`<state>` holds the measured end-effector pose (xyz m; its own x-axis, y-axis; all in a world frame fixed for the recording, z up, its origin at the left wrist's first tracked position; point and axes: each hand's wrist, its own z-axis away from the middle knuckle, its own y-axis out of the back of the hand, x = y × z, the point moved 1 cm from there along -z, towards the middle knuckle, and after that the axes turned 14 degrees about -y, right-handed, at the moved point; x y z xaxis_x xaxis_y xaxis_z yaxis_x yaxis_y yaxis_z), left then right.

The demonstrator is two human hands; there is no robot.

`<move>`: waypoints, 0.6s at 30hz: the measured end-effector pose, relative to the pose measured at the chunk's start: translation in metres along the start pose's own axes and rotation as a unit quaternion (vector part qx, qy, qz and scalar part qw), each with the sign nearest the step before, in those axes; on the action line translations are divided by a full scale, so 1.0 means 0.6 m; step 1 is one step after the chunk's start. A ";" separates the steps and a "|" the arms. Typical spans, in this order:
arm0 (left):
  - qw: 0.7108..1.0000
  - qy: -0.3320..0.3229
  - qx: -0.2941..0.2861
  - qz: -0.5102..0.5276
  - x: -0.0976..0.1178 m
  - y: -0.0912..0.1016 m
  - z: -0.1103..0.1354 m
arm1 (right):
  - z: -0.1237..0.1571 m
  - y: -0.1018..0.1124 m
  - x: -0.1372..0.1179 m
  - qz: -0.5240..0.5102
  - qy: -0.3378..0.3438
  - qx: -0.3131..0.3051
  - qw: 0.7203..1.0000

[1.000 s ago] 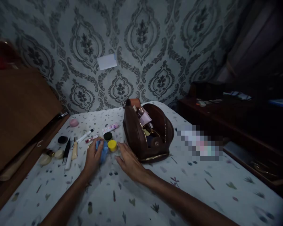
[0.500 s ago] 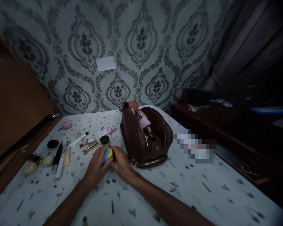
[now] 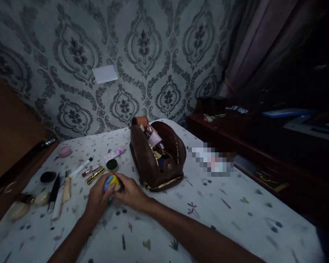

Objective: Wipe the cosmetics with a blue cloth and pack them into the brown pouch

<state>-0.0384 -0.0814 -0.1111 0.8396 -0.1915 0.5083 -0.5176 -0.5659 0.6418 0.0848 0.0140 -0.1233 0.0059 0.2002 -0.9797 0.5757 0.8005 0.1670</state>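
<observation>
My left hand [image 3: 98, 195] and my right hand [image 3: 133, 193] are closed round a small, round blue-and-yellow container [image 3: 109, 182]. They hold it low over the white patterned cloth [image 3: 150, 230], and fingers cover much of it. Just beyond them stands a small jar with a dark lid [image 3: 112, 165], beside a gold tube [image 3: 95, 175] and a thin reddish tube [image 3: 90, 170]. To the right, a brown toiletry bag [image 3: 138, 159] sits unzipped with several items inside, among them a pale pink packet [image 3: 155, 139].
On the left lie several cosmetics: a white tube [image 3: 81, 167], a pink tube [image 3: 115, 154], a pink round item [image 3: 65, 151], a dark oval item [image 3: 48, 177] and a beige tube [image 3: 67, 190]. A blurred-out item [image 3: 211, 159] lies right of the bag, near dark red furniture [image 3: 222, 133].
The view has swung right, so the bag, cosmetics and hands appear farther left. Both hands keep hold of the container, whose yellow part now shows at a slightly different angle.
</observation>
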 end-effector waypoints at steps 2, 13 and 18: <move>1.000 0.006 -0.006 0.003 0.003 0.001 -0.001 | -0.003 0.000 0.001 -0.013 -0.013 0.005 1.000; 0.995 0.096 0.011 0.023 0.013 0.006 0.000 | -0.007 -0.004 0.014 0.001 0.008 0.091 0.996; 0.991 0.115 0.062 0.009 0.011 0.008 0.002 | -0.011 -0.005 0.022 0.049 0.039 0.128 0.990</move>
<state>-0.0352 -0.0864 -0.1057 0.7640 -0.0224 0.6448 -0.4955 -0.6605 0.5641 0.0779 0.0182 -0.1359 0.0139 0.3203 -0.9472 0.7633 0.6085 0.2170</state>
